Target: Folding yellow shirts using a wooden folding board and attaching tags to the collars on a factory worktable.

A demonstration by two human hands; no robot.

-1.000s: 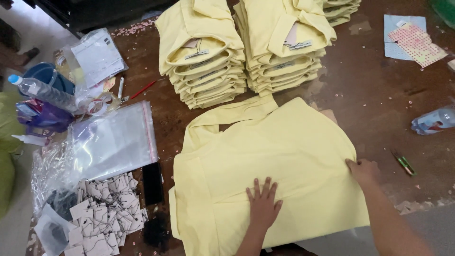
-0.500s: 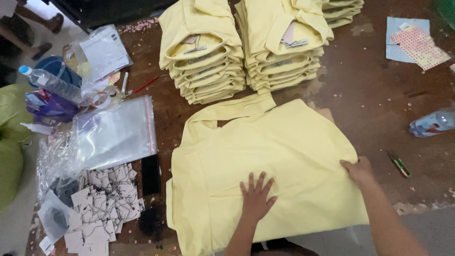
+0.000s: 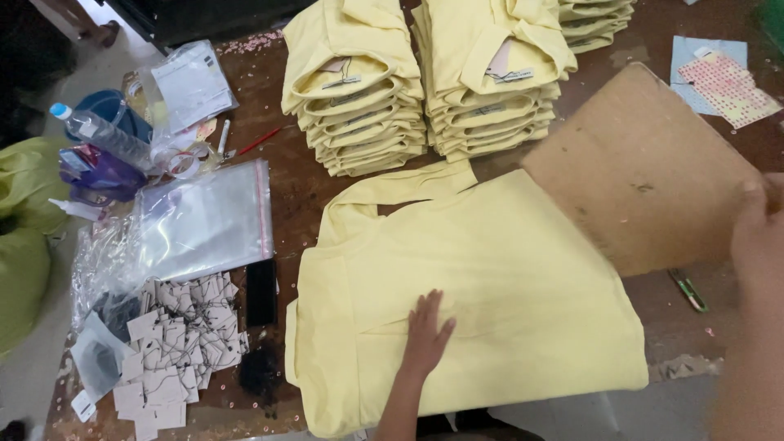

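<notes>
Fingers (image 3: 431, 314) of the left hand (image 3: 425, 339) lie spread and flat on the pale yellow shirt (image 3: 490, 286), pressing it to the table (image 3: 294, 184), gripping nothing. Right hand (image 3: 758, 224) is at the frame's right edge, fingers curled over the edge of a brown cardboard sheet (image 3: 645, 167), holding it tilted above the shirt's right side and the table.

Shirt lies spread in the middle of the table, collar end pointing up toward two stacks of folded yellow shirts (image 3: 433, 82). Soft, light fabric, likely to bunch and slide on the wood unless pinned by a flat palm; best taken at the side seams or hem. Cardboard looks stiff and light, should handle fine from one edge pinch, may flex a bit.

Left of the shirt: clear plastic bags (image 3: 204, 220), a pile of paper hang tags (image 3: 175, 347), a black flat object (image 3: 261, 291), a water bottle (image 3: 94, 131). Small green-handled tool (image 3: 688, 290) lies right of the shirt, under the cardboard's lower edge. Sticker sheet (image 3: 723, 77) top right.
</notes>
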